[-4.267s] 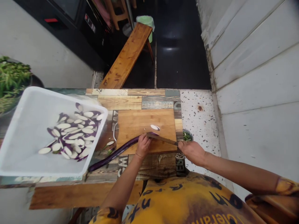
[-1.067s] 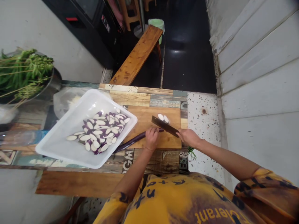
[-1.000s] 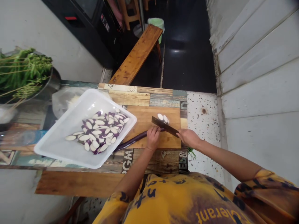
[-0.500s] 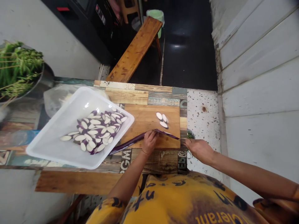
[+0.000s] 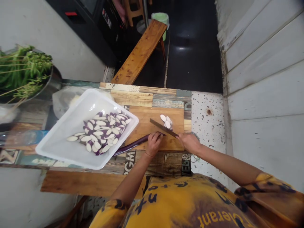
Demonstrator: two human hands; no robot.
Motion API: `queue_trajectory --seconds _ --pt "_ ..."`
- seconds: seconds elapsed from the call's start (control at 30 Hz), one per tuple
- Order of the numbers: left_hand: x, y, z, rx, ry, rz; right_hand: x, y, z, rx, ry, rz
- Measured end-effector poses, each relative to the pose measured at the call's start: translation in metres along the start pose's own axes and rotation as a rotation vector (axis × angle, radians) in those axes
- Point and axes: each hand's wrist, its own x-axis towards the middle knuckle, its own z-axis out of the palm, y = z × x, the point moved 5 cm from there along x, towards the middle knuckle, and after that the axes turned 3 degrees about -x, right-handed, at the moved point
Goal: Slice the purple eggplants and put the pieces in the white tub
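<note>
A long, thin purple eggplant (image 5: 133,144) lies across the wooden cutting board (image 5: 142,116), its left end beside the white tub. My left hand (image 5: 154,143) is closed around it near its cut right end. My right hand (image 5: 190,143) grips the handle of a knife (image 5: 163,128), whose blade points up and left over the board, just beyond the eggplant's tip. Several oval eggplant slices (image 5: 167,122) with white flesh lie in a small cluster beyond the blade. The white plastic tub (image 5: 64,144) at left holds a heap of similar slices (image 5: 102,131).
At far left stands a metal bowl (image 5: 55,83) of skewered greens (image 5: 26,69), with a plastic bottle (image 5: 30,138) nearer me. A wooden bench (image 5: 140,52) stands beyond the table, another bench (image 5: 92,183) on my side. A tiled wall (image 5: 266,91) rises at right.
My right hand has moved left with the knife, and the blade has swung from the eggplant's end to beyond it. Another slice has joined the cluster. My left hand keeps its grip.
</note>
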Motion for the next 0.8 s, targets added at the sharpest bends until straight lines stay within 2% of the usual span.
queue_trajectory --seconds 0.17,0.33,0.47,0.6,0.7,0.8 --pt "-0.007 -0.004 0.002 0.056 0.009 0.006 -0.037 0.008 0.000 -0.064 -0.010 -0.121" --pt "-0.016 -0.015 0.005 -0.039 -0.029 -0.014 -0.048 0.017 0.001 -0.097 -0.044 -0.125" --pt "-0.019 -0.017 0.006 -0.070 -0.041 -0.006 -0.040 0.018 -0.001 -0.083 -0.081 -0.131" --pt "-0.017 -0.013 0.003 -0.079 -0.026 0.022 -0.011 0.000 0.001 -0.044 -0.086 -0.128" --pt "-0.014 -0.010 0.000 -0.093 -0.019 0.024 0.009 -0.012 0.004 -0.023 -0.066 -0.061" --pt "-0.013 -0.008 -0.003 -0.101 0.011 0.018 0.009 -0.009 0.003 0.008 -0.033 0.019"
